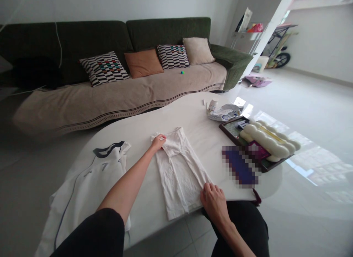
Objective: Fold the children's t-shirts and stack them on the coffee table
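A white garment [176, 176], folded into a long narrow shape, lies on the white table [187, 106] in front of me. My left hand [159, 142] pinches its far left corner, fingers closed on the cloth. Down at the near right edge, my right hand [213, 200] has its fingers curled over the fabric and closed on it. To the left, a second white shirt [102, 176] with a dark collar and dark markings is spread out, hanging over the table's near edge. My left forearm passes over part of it.
On the right of the table is a dark tray [228, 133] with a cream, cloud-shaped box [268, 139]. Behind it sit a crumpled plastic bag [226, 112] and a small white bottle [212, 105]. A green sofa [171, 30] with several cushions stands beyond.
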Action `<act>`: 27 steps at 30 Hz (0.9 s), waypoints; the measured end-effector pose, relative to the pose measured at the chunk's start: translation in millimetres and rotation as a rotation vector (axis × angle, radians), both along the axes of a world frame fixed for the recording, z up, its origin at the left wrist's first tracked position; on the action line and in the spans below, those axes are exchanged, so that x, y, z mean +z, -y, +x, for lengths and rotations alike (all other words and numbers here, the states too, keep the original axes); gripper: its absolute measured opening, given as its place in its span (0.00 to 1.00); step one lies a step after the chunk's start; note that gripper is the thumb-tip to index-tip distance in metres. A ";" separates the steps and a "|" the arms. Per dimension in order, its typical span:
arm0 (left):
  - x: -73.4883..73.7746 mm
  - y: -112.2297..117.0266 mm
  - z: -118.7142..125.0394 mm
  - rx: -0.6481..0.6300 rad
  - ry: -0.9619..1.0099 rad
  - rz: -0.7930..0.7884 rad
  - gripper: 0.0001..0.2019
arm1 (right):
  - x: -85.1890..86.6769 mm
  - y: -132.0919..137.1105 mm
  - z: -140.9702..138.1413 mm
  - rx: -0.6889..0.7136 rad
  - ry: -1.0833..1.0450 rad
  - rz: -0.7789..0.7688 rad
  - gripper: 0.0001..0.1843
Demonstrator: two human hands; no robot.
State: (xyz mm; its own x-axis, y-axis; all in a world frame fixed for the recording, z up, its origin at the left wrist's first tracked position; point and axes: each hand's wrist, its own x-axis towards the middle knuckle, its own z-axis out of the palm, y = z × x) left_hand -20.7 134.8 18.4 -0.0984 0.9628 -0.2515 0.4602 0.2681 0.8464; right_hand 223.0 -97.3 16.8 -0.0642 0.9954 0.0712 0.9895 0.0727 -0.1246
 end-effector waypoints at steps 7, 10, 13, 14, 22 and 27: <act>2.0 7.2 0.5 -0.073 -0.045 0.028 0.19 | 11.3 -4.7 5.4 0.014 -0.060 0.023 0.07; 9.8 -1.5 -6.2 -0.095 -0.081 0.054 0.21 | 25.4 -2.7 -2.9 0.026 -0.110 0.065 0.04; 14.4 -4.8 -14.9 -0.113 -0.138 0.082 0.20 | 31.7 2.2 -14.0 0.120 -0.152 0.021 0.05; 14.9 -3.7 -17.3 -0.114 -0.163 0.096 0.19 | 32.1 3.0 -16.1 0.164 -0.168 -0.016 0.05; 12.4 21.7 20.7 -0.241 -0.472 0.375 0.18 | 23.3 -36.2 -9.1 0.231 -0.342 0.004 0.12; -4.2 14.5 66.5 -0.546 -0.602 0.445 0.25 | -5.4 -69.5 -21.8 0.446 -0.256 0.098 0.25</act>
State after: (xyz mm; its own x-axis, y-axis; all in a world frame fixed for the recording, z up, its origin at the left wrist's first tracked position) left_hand 45.8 120.3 14.2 0.4031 0.9098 0.0991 0.8224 -0.4076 0.3969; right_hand 201.2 -27.8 11.4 -0.4486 0.8632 0.2318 0.7984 0.5036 -0.3300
